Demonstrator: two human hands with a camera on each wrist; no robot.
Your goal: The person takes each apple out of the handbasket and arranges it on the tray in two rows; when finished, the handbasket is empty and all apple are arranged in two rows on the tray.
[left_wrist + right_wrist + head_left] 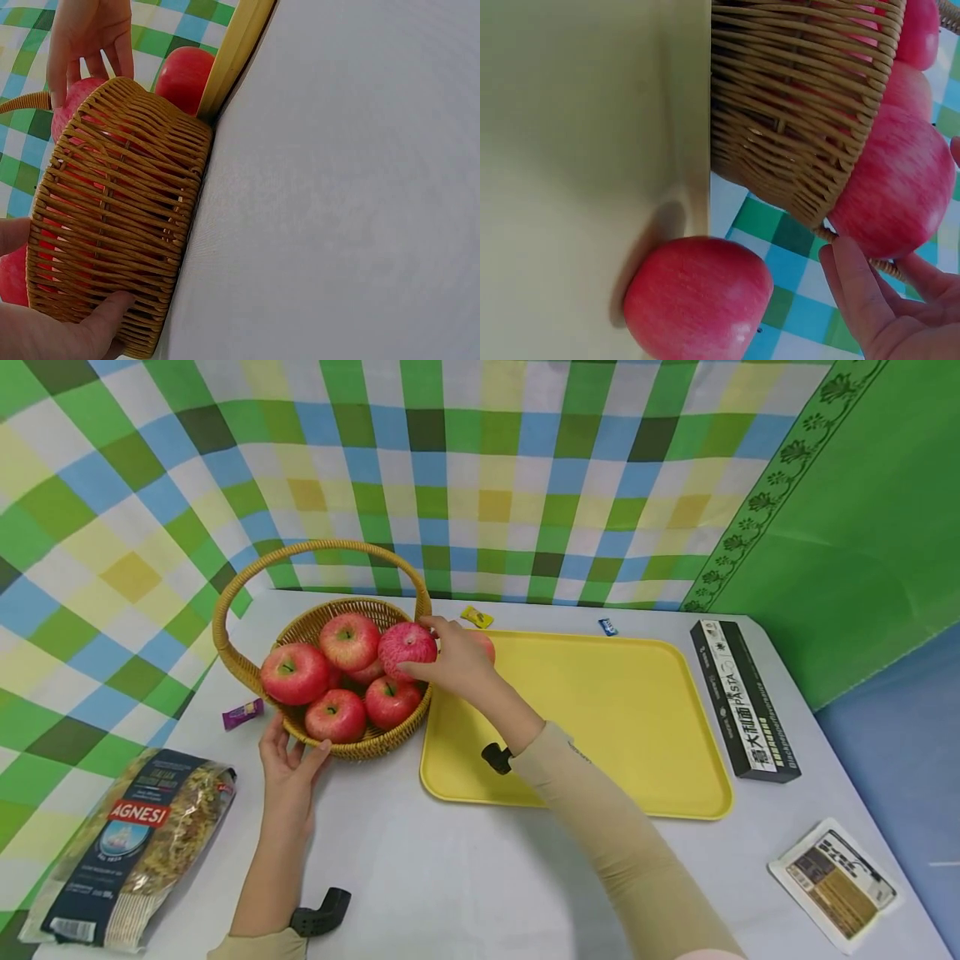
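Your basket [352, 747] is woven wicker, ribbed and rough, with a faint sheen on its strands. The apples [296, 672] you handle have smooth, waxy, lightly glossy skin. The tray [622, 718] looks like matt yellow plastic. Your table [465, 868] is a smooth, pale matt surface. The pasta bag [131, 847] is shiny crinkled film; the backdrop [480, 468] is checked cloth.
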